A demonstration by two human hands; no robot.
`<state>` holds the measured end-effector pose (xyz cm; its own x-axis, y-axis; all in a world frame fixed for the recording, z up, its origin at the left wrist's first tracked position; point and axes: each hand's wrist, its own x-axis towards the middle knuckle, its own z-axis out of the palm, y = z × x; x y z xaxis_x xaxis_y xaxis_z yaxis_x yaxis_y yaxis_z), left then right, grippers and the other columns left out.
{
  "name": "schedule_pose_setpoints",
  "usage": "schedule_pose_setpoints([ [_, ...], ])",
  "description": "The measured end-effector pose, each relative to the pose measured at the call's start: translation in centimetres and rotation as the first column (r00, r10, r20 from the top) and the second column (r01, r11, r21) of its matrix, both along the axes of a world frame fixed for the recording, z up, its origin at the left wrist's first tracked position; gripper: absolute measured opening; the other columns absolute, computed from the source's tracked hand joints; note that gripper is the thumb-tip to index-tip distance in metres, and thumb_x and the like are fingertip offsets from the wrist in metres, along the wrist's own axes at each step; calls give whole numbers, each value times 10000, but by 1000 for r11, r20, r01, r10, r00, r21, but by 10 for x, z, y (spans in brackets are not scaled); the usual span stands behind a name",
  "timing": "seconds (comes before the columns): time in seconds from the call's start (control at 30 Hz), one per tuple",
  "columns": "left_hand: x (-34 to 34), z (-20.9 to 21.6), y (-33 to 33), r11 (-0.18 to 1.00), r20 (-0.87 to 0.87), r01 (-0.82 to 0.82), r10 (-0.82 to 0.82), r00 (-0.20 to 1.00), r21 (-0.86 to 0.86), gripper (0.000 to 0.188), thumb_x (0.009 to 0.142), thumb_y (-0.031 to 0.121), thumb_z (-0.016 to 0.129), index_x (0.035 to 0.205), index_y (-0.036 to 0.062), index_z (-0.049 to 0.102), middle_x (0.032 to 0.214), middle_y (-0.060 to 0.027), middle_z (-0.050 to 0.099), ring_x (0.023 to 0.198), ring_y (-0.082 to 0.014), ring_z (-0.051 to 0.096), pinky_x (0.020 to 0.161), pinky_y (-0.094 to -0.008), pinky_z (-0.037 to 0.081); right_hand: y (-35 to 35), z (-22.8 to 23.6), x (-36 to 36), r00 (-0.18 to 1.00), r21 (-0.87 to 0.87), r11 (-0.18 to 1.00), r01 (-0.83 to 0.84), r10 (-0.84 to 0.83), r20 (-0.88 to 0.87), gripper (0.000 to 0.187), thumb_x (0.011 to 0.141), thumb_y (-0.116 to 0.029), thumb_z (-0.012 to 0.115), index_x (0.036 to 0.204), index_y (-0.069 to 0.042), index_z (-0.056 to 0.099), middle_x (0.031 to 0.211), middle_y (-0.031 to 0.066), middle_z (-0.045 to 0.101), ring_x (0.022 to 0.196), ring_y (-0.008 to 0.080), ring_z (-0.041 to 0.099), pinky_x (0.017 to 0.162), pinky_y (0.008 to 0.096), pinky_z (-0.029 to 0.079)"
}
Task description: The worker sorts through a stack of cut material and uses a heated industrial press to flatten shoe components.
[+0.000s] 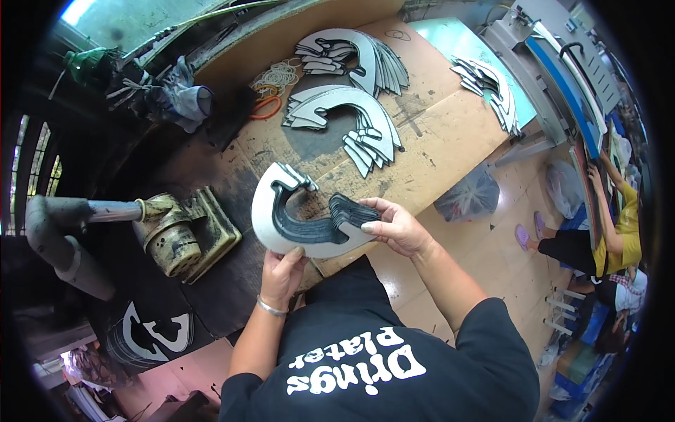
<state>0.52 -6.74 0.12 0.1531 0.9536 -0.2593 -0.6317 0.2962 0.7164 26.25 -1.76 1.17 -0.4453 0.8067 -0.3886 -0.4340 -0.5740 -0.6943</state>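
Observation:
Between my two hands is a stack of U-shaped white pieces point(271, 224) with black edges, held up over the near edge of the worktable. My left hand point(283, 271) grips the stack's lower left side, thumb on the white top face. At the other end my right hand point(399, 228) closes on the tip, its thumb on top and fingers behind. The layers are lined up along the inner curve. Beyond them, a fanned pile of similar pieces point(369, 112) lies on the cardboard-covered table point(436, 141), with another fanned pile point(369, 56) farther back.
Orange-handled scissors point(266, 107) lie beside a tangle of pale cord point(278, 76). A smaller pile point(503, 95) rests at the far right. On the left stands a stained machine part point(172, 235) with a grey pipe. More curved pieces point(151, 334) lie lower left. A person in yellow point(622, 232) works at right.

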Motion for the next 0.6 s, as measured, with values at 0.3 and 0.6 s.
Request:
schedule_pose_setpoints([
  [0.3,-60,49,-123,940,-11,-326,329,944,101,382,868,15,599,1237,15,498,1176,-135,604,1004,-264,637,836,-354,542,-30,39,-93,908,48,937,-346,348,-233,507,805,-31,701,1254,16,468,1115,106,616,989,172,625,845,299,532],
  [0.6,-150,59,-246,589,32,-776,791,611,226,399,902,12,558,1285,38,450,1203,-108,585,1037,-226,619,874,-355,529,-69,29,-232,688,218,653,-725,705,173,551,864,-137,665,1342,-2,428,1199,141,569,1010,193,615,831,303,520],
])
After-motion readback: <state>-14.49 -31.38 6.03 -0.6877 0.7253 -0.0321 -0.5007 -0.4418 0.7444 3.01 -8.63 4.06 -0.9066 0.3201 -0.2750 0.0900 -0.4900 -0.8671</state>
